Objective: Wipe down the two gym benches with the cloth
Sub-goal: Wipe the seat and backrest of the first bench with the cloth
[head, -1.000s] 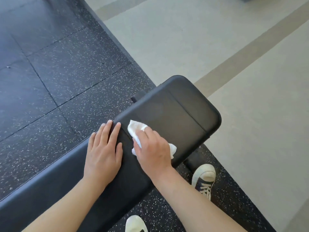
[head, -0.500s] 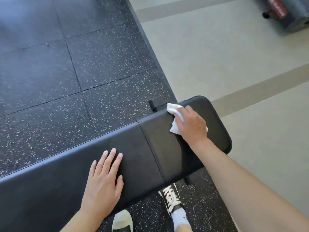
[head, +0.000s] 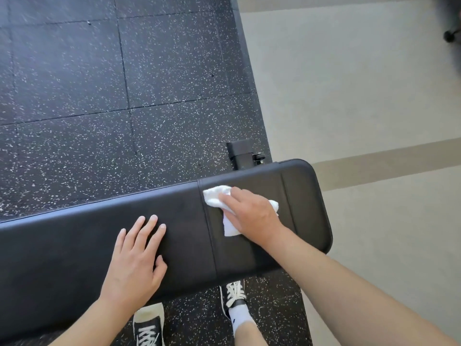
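One bench (head: 74,258), two hands, one cloth (head: 217,196).
Right hand (head: 252,216) presses the white cloth flat near the bench's far edge, just right of the seam; bare pad runs on to the rounded right end. Left hand (head: 136,263), fingers straight, holds nothing, rests mid-bench nearer the front edge.

Both bare forearms reach forward from below, the left hand (head: 134,265) lying flat, palm down, fingers straight and slightly spread, while the right hand (head: 252,216) is turned inward with fingers bent, seemingly pressing down rather than gripping.
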The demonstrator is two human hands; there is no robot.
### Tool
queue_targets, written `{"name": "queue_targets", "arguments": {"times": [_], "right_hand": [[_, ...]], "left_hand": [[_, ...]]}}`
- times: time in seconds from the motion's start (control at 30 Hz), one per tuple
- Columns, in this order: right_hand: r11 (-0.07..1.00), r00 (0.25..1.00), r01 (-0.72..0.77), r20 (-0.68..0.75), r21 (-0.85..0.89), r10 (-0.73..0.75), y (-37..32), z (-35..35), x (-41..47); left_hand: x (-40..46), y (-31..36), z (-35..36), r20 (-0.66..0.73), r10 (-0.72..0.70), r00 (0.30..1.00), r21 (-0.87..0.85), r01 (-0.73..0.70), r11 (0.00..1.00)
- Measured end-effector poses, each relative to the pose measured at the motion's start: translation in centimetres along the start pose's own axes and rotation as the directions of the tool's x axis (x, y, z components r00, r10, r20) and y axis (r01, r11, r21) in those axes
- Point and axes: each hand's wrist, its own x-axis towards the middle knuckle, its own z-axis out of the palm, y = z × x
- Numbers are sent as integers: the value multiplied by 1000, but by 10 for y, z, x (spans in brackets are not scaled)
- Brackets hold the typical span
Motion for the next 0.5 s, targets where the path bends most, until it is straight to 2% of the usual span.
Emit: {"name": "queue_targets", "arguments": {"times": [0.13, 0.27, 0.37, 0.5], "right_hand": [[953, 952, -304, -22, 13, 304, 33, -7, 8], [866, 864, -496, -63, 69, 500, -9, 11, 17], [893, 893, -445, -43, 72, 448, -61, 26, 28], [964, 967, -253, 15, 78, 253, -141, 46, 33]], "left_hand": [[-1, 1, 8, 1, -23, 1000, 7, 23, 1000], [-2, 2, 13, -9, -23, 1000, -2, 23, 1000], [-4, -2, 14, -16, -4, 1000, -26, 4, 1000], [-6, -20, 5, 6, 87, 996, -24, -87, 996]]}}
